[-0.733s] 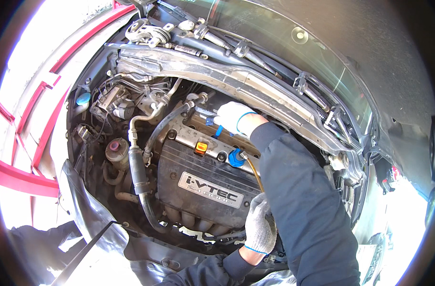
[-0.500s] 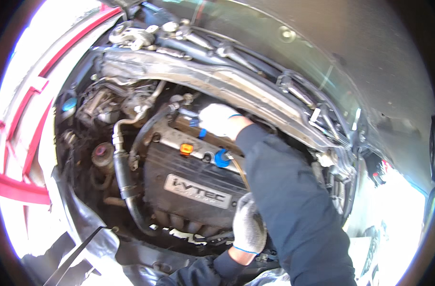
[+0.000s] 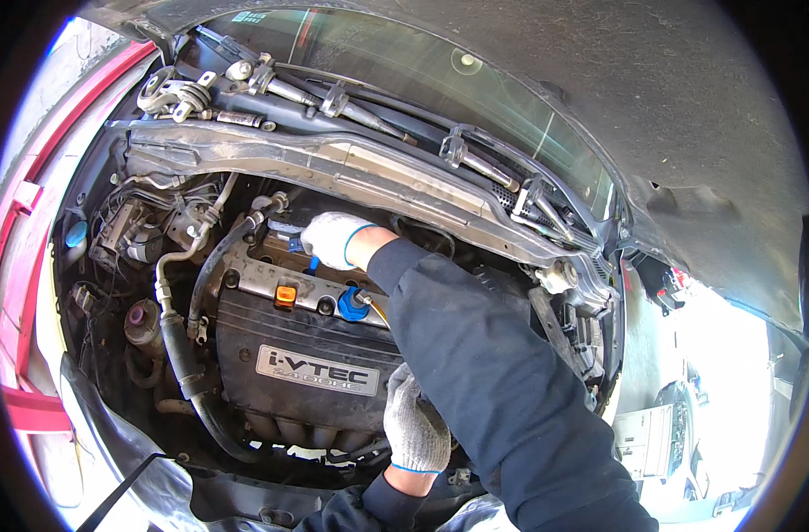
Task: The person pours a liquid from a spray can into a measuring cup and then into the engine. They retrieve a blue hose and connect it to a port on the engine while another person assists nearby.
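My right hand [image 3: 335, 239], in a white glove, reaches over the back of the engine. Its fingers are closed at a small grey and blue piece [image 3: 286, 238] that I cannot identify. Just below it a blue stick-like part [image 3: 312, 264] stands up. My left hand [image 3: 418, 428], in a grey-white knit glove, is curled at the right edge of the black engine cover [image 3: 280, 332]; its fingertips are partly behind my right forearm, and what they hold is hidden. A blue filler adapter [image 3: 352, 304] with a metal fitting and yellowish tube sits between the hands, near an orange cap [image 3: 285, 295].
Ignition coils [image 3: 360, 111] and a metal bracket [image 3: 176, 95] lie along the base of the windshield. A thick black hose [image 3: 190, 372] runs left of the engine. The raised hood [image 3: 671, 106] hangs over the upper right. Red lift beams [image 3: 36, 410] stand at left.
My view has shifted, so the engine bay sits further left and is sharper. Both hands stay at about the same places on the engine.
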### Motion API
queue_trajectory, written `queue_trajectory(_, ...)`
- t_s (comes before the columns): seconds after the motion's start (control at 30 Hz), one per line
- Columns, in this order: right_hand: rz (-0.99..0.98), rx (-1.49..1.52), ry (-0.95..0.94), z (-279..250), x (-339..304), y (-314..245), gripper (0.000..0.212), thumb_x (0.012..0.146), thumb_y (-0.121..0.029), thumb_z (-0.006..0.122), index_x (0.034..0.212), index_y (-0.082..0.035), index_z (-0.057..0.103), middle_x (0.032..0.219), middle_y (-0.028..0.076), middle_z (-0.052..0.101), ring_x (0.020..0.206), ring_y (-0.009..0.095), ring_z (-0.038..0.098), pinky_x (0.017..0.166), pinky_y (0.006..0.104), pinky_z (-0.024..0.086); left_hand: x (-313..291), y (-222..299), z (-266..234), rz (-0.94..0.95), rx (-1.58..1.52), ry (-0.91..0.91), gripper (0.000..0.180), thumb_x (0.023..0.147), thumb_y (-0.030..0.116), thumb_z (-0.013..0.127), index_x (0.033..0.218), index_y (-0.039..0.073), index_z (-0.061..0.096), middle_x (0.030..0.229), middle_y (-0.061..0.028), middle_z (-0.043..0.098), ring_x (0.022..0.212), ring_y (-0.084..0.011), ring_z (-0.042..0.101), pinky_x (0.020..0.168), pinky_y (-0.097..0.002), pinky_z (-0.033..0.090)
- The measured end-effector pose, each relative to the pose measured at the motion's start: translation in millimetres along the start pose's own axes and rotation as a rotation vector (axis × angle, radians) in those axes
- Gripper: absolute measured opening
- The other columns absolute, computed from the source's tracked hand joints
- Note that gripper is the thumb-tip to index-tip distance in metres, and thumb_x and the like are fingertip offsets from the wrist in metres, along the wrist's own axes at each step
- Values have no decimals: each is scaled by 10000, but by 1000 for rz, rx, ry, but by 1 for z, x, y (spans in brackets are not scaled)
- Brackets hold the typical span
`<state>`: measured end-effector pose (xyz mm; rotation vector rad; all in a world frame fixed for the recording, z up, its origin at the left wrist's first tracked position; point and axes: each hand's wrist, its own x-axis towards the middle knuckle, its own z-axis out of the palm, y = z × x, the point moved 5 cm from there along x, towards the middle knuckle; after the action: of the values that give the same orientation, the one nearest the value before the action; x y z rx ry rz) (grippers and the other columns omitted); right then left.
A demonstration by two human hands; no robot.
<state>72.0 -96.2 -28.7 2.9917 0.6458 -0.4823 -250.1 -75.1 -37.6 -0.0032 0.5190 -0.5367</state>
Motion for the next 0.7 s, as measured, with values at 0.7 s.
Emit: queue_trajectory(0.7,58,76,101,0,2,5,300,1030,-264,650,1131,-38,818,1082,250,794,1040,441,759,936,530,588,-1,3,3,-3,29,12,247,1090,114,576,1330,74,613,1346,-121,706,1278,-302,677,1109,-488,550)
